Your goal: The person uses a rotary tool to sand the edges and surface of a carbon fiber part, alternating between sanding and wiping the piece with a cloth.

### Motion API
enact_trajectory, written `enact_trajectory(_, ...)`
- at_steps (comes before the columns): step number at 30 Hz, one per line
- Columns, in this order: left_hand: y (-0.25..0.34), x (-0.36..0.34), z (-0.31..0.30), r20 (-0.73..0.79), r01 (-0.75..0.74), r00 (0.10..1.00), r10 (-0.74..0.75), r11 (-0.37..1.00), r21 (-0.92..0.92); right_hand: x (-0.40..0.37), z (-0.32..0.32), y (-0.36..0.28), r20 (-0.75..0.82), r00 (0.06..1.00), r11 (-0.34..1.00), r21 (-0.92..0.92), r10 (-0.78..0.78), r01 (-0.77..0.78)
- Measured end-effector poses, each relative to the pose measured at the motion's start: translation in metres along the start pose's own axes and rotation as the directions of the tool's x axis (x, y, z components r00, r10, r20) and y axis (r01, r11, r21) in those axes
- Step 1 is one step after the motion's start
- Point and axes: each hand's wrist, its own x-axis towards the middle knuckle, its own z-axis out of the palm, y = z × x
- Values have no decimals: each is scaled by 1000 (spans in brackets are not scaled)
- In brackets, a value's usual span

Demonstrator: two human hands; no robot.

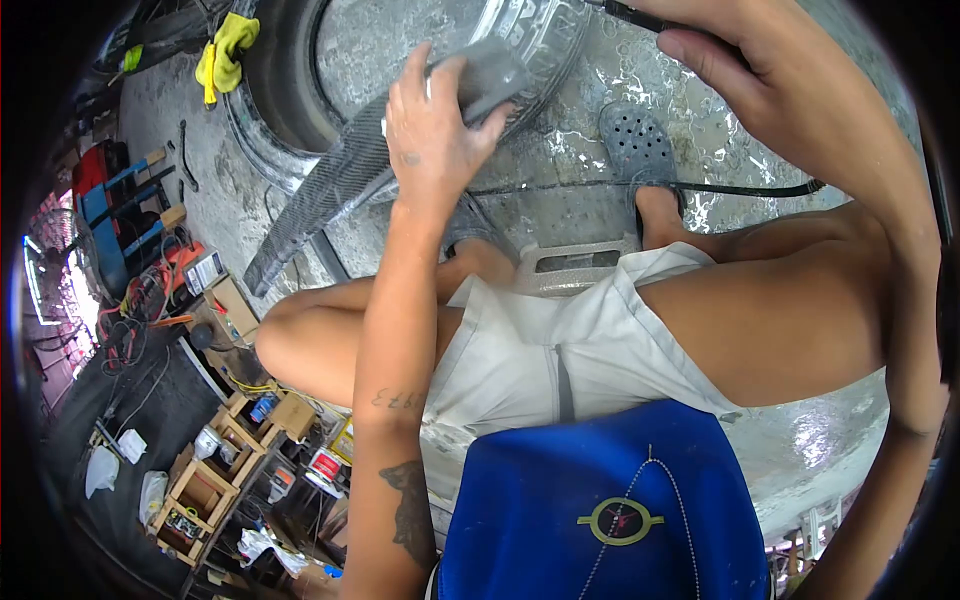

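Observation:
My left hand (432, 125) grips the upper end of a long, curved carbon-fibre piece (335, 185) with a dark woven pattern. The piece slants down to the left, its narrow tip near my knee. Its wide grey end (482, 78) shows beyond my fingers, over a tyre (550, 60). At the top edge, my right hand (735, 55) is closed around a black handle with a thin metallic front (625, 12), perhaps a spray nozzle; the view cuts off part of it.
Another tyre (270, 90) lies on the wet floor, a yellow cloth (230, 55) at its edge. A black hose (740, 188) crosses between my feet. A low stool (575, 265) is under me. Wooden compartments (205, 490), tools and cables crowd the left.

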Motion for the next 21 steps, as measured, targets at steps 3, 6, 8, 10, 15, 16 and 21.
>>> enact_trajectory(3, -7, 5, 6, 23, 5, 1000, -4, 1000, -27, 12, -13, -28, 143, 986, 996, -15, 91, -90)
enact_trajectory(6, -4, 8, 2, 112, 55, 992, -53, 998, -11, 19, -10, -40, 245, 948, 978, -90, 205, -188)
enact_trajectory(8, -4, 8, 1, 131, 39, 991, -36, 999, -18, 25, 0, -34, 242, 951, 976, -145, 195, -164)
enact_trajectory(10, -4, 6, 1, 148, 27, 989, -23, 999, -26, 33, 10, -8, 277, 948, 987, -31, 159, -156)
enact_trajectory(15, -2, 1, 3, 169, 49, 985, -48, 999, -6, 41, 53, 46, 283, 958, 999, 3, -35, 35)
enact_trajectory(16, -2, 0, 3, 164, 63, 985, -60, 998, -16, 42, 56, 45, 299, 954, 1000, 0, -23, 24)
enact_trajectory(21, 1, -1, 2, 167, 63, 984, -55, 997, -48, 48, 61, 44, 389, 919, 998, -31, 66, -59)
